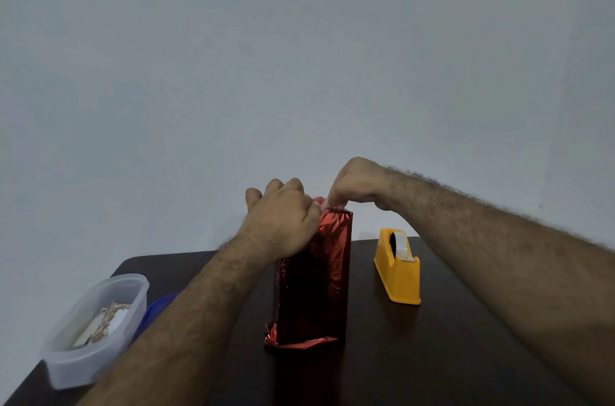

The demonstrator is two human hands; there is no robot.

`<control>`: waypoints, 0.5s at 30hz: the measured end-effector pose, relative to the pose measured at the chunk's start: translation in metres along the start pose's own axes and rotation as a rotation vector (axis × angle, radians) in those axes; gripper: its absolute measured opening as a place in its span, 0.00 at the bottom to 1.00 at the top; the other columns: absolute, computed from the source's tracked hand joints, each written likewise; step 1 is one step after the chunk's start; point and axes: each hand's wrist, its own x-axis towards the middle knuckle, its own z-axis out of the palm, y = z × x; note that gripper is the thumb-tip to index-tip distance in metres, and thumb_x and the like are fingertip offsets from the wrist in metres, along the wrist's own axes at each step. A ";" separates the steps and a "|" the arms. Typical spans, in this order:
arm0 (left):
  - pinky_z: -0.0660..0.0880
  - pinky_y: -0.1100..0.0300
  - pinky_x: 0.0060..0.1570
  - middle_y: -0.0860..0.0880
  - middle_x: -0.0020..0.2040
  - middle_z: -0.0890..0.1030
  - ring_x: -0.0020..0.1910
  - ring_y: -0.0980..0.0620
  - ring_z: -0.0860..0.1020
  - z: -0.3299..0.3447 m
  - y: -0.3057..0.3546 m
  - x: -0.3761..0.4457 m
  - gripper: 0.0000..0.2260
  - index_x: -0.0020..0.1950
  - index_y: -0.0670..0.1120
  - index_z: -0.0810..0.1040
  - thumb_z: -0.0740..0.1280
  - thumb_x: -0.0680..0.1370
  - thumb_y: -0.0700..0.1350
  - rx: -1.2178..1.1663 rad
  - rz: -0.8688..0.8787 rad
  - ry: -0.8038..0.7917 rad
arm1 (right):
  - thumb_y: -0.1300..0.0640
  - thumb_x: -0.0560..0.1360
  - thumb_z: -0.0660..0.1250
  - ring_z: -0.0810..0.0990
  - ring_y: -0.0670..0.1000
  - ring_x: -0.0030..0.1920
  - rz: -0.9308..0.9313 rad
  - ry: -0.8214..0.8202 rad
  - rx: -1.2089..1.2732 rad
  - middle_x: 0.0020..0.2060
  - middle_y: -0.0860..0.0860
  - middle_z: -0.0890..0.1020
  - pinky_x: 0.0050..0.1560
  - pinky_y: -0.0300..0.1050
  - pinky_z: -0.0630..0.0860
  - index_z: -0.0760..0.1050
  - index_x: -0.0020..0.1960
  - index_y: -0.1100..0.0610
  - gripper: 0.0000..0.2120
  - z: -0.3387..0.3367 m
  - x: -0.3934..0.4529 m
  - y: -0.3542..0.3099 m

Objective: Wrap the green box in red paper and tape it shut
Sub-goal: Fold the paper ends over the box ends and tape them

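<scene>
While the tall box in shiny red foil paper [314, 276] stands upright on the dark tabletop [432, 355], fully covered, the left hand [283, 216] grips its top and the right hand [352, 187] pinches clear tape there; end sealing seems nearly finished.

The box, wrapped in shiny red paper [314, 276], stands upright on the table.

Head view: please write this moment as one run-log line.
stage: taping top | wrapped box: upright on table | left hand: holds top | right hand: presses tape at top | tape dispenser: right of box
</scene>
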 end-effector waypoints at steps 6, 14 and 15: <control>0.62 0.44 0.63 0.54 0.52 0.74 0.56 0.50 0.70 -0.001 0.000 -0.001 0.22 0.40 0.50 0.77 0.50 0.85 0.55 0.016 0.005 -0.001 | 0.60 0.71 0.80 0.77 0.46 0.33 0.011 0.011 -0.204 0.28 0.46 0.79 0.30 0.39 0.68 0.78 0.36 0.59 0.11 -0.006 0.002 -0.011; 0.60 0.45 0.62 0.53 0.53 0.75 0.57 0.51 0.70 -0.002 0.002 -0.001 0.23 0.45 0.50 0.81 0.50 0.85 0.55 0.023 0.014 -0.001 | 0.54 0.80 0.74 0.79 0.44 0.43 0.124 -0.241 -0.387 0.40 0.47 0.85 0.57 0.44 0.71 0.78 0.48 0.58 0.09 -0.020 0.012 -0.029; 0.60 0.44 0.62 0.53 0.53 0.75 0.57 0.51 0.70 -0.003 0.002 -0.001 0.23 0.45 0.50 0.81 0.50 0.85 0.55 0.028 0.013 -0.005 | 0.51 0.79 0.76 0.80 0.46 0.46 0.146 -0.267 -0.393 0.42 0.48 0.86 0.58 0.44 0.72 0.79 0.51 0.58 0.11 -0.021 0.015 -0.029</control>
